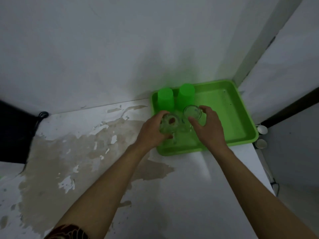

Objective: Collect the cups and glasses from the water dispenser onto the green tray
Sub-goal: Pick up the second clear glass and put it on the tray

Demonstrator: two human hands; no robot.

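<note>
A green tray [240, 118] lies on a white surface against the wall, near a corner. Two green plastic cups [165, 100] [186, 96] stand upside down at its far left. In front of them, my left hand [151, 133] grips a clear glass [169, 124] over the tray's left part. My right hand [207, 128] holds a second clear glass [192, 112] just to the right of the first. Whether the glasses touch the tray floor is unclear.
The white surface [181, 195] has a large patch of peeled, stained paint on the left. A dark object with a cable [15, 131] sits at the far left. Two small white cups [262, 129] [261, 143] lie below the surface's right edge.
</note>
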